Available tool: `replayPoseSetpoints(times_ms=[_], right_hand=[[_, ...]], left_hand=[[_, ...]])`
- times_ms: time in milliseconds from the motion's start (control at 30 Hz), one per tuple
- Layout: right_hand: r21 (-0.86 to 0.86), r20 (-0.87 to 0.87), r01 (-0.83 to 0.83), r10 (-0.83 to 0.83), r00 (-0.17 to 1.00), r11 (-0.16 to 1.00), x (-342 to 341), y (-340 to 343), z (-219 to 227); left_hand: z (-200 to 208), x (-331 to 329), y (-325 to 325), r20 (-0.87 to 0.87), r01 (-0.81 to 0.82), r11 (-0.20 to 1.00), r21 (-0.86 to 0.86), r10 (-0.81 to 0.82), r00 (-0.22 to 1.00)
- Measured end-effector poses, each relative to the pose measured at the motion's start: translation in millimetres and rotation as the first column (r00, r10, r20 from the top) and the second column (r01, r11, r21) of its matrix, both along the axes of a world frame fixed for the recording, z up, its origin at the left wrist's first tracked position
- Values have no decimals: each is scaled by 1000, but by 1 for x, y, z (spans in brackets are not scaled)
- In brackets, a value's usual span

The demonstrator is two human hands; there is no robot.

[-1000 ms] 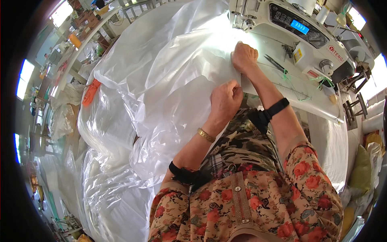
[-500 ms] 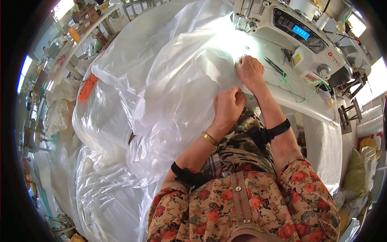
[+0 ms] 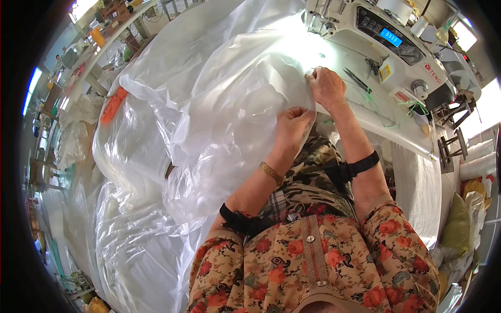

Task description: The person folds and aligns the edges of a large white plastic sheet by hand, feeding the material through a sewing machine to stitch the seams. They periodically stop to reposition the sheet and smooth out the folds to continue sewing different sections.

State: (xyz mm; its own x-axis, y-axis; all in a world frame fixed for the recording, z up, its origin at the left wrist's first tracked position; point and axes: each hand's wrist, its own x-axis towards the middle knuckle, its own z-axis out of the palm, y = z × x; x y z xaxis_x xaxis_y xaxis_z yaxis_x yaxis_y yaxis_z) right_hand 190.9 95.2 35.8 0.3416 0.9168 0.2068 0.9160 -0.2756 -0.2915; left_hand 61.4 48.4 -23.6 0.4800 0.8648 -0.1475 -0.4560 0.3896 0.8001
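A large, shiny sheet of translucent white plastic (image 3: 219,120) spreads in folds over the left and middle. My left hand (image 3: 294,128) pinches its right edge between thumb and fingers, just above my lap. Farther up the same edge, my right hand (image 3: 327,87) is closed on the plastic, close to the glare of the sewing machine's lamp. The white sewing machine (image 3: 376,52) stands beyond and to the right of that hand. Its needle area is lost in the bright light. The stretch of edge between my two hands looks fairly straight.
Black thread snips (image 3: 356,79) and tangled green thread (image 3: 389,122) lie on the machine bed, right of my right hand. An orange bundle (image 3: 113,104) rests on the plastic at far left. White fabric (image 3: 417,193) hangs below the table's right end, near a green cushion (image 3: 456,227).
My left hand has turned, and its pinch on the plastic edge shows more plainly. The right hand has shifted slightly right. The edge between them looks straighter.
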Motion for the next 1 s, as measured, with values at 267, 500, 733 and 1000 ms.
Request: replayPoseSetpoints(times_ms=[267, 500, 733, 1000], right_hand=[[11, 76, -26, 25, 997, 1000, 2, -2, -5], [3, -74, 42, -41, 996, 999, -3, 5, 7], [-140, 94, 41, -28, 995, 989, 16, 54, 11], [-133, 114, -44, 59, 992, 990, 25, 61, 6]], left_hand=[[6, 3, -3, 40, -11, 997, -71, 14, 999], [6, -8, 1, 239, 51, 987, -153, -13, 971], [12, -12, 1, 197, 50, 974, -221, -6, 980], [18, -6, -9, 139, 45, 989, -144, -25, 990]])
